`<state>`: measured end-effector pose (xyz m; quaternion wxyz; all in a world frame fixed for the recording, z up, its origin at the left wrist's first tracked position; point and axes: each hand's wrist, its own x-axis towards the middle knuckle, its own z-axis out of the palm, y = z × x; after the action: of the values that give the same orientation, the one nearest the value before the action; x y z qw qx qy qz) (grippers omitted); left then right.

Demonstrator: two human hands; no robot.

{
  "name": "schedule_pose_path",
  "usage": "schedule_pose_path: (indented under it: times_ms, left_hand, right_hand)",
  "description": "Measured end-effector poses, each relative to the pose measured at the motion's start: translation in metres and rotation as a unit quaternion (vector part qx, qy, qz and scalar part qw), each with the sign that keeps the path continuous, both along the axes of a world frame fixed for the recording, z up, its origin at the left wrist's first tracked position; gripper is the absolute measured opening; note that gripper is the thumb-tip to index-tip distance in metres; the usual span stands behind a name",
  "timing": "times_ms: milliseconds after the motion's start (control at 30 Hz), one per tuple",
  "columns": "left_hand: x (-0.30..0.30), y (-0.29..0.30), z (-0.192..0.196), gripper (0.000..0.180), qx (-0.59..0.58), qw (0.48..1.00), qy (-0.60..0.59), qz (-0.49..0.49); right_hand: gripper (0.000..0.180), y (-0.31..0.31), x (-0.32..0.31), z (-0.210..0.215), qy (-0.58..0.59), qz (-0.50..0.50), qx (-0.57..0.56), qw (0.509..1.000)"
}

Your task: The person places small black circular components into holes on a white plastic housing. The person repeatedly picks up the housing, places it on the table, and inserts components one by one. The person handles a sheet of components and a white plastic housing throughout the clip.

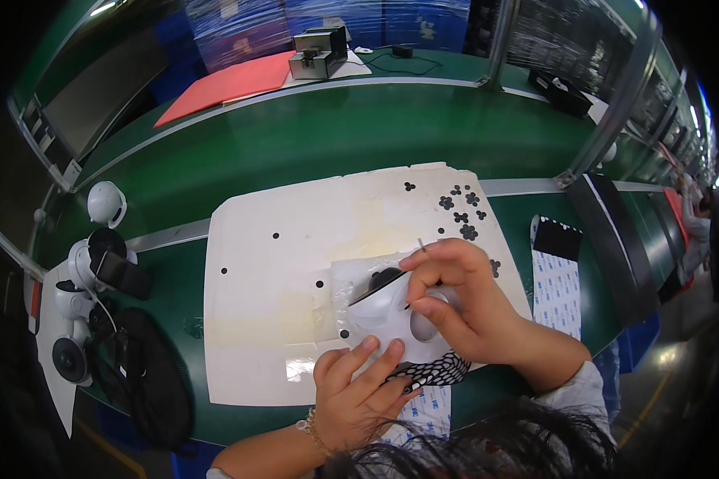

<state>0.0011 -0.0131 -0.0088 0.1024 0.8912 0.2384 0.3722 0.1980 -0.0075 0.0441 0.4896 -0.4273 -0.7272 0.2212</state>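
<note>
We note the work as under way: the white rounded unit (383, 312) lies tilted on a pale foam sheet (342, 281), on the cream board (256, 307) that covers the middle of the green desk (172, 275). Our left hand (355, 399) steadies it, by our reading; its fingers are spread apart, tips at the unit's lower side. Our right hand (475, 311) is over the unit, thumb and forefinger brought together on a slim tool (423, 246) (tweezers, perhaps; only slivers show).

Done so far: small black discs are already loose from any strip, four lying singly on the board's left and centre, with more in black clusters (469, 232) toward its upper right corner. A black part (385, 277) shows at the unit's upper end.

Left to do: we judge that plenty of stock remains. A patterned black sheet (447, 369) on printed backing lies partly under the unit and our left hand, and a backing strip (557, 287) with a black top end lies right of the board. Whether a disc already sits on the unit we cannot tell, our right hand covering much of it. Several white units (72, 302) stand at the far left; their stage we cannot judge.
</note>
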Motion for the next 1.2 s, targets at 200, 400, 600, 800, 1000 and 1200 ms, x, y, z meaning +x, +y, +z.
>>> schedule_pose_path:
  times_ms: [200,400,600,800,1000,1200]
  left_hand:
    - [-0.002,0.000,-0.001,0.020,-0.005,1.000,-0.008,-0.002]
    - [-0.001,-0.001,0.001,0.020,-0.005,1.000,-0.005,0.002]
    - [0.000,0.000,-0.001,0.021,0.007,1.000,-0.002,0.013]
    - [0.001,0.001,0.000,0.017,0.016,1.000,-0.016,0.018]
    - [0.001,0.005,-0.001,0.020,0.021,0.999,-0.034,0.007]
    - [0.002,0.006,-0.003,0.022,0.019,0.999,-0.042,-0.001]
  right_hand:
    - [0.050,0.003,-0.004,-0.004,-0.028,0.014,-0.023,0.999]
    - [0.039,-0.001,-0.006,0.004,-0.122,-0.036,0.028,0.991]
    - [0.023,-0.020,-0.008,0.006,-0.331,-0.140,0.178,0.916]
    - [0.009,-0.036,0.006,-0.010,-0.164,-0.091,0.065,0.980]
    - [0.005,-0.041,0.005,-0.013,-0.162,-0.049,-0.032,0.985]
    - [0.005,-0.042,0.004,-0.016,-0.168,-0.059,-0.017,0.984]
